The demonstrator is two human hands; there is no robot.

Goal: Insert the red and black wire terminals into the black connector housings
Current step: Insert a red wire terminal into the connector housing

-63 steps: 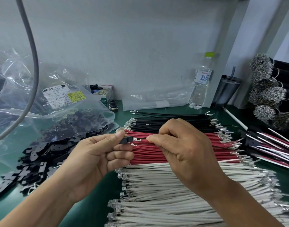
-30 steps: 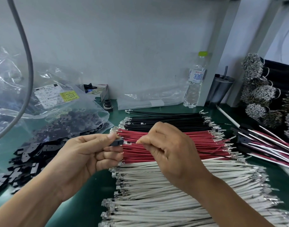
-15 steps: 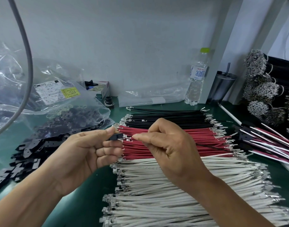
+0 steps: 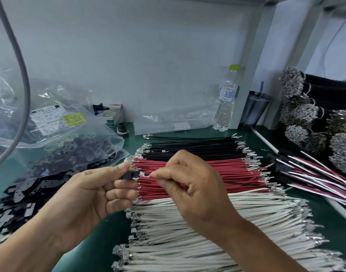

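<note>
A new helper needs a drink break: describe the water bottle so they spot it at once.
Follow the back wall right to the grey post. The bottle stands upright just left of it, behind the black wires. It is clear plastic with a lime-green cap, unlike the dark tumbler with a straw beside it.

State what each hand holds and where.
Left hand pinches the black connector housing by its sides; right hand pinches a wire just behind its metal terminal.
</note>
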